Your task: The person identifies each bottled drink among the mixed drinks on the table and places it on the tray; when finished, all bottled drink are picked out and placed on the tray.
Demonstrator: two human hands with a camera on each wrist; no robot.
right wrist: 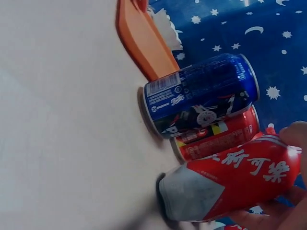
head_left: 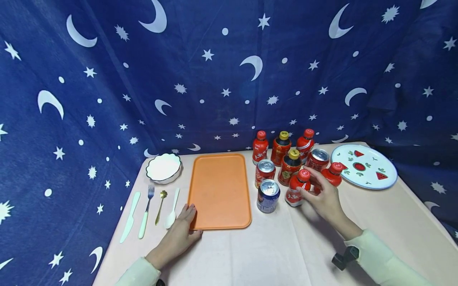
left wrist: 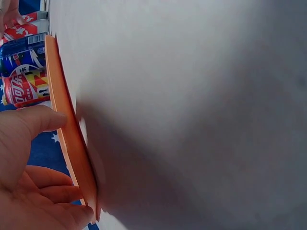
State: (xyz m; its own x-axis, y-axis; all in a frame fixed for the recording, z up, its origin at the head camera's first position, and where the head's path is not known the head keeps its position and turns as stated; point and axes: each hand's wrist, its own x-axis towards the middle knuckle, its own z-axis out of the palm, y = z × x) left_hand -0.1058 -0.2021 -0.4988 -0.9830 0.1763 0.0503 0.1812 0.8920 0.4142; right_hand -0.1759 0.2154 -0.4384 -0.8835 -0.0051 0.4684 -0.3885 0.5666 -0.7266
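My right hand (head_left: 327,198) grips the upper part of a small red cola bottle (head_left: 295,192), thumb on one side and fingers on the other. White characters run across the bottle (right wrist: 249,167) in the right wrist view, and its lower part is pale. At the near left corner of the orange tray (head_left: 220,190), my left hand (head_left: 180,234) holds the rim, with its thumb on the near edge and fingers at the left edge. A blue can (head_left: 268,196) stands left of the held bottle, and a red can (head_left: 265,172) stands behind that can.
Several more red bottles and dark bottles with yellow caps (head_left: 280,149) stand behind, beside another red can (head_left: 317,159). A watermelon-patterned plate (head_left: 375,159) lies far right. Left of the tray are a scalloped white bowl (head_left: 163,169), a knife (head_left: 130,216), fork (head_left: 146,214), gold spoon (head_left: 160,206) and white spoon (head_left: 171,216).
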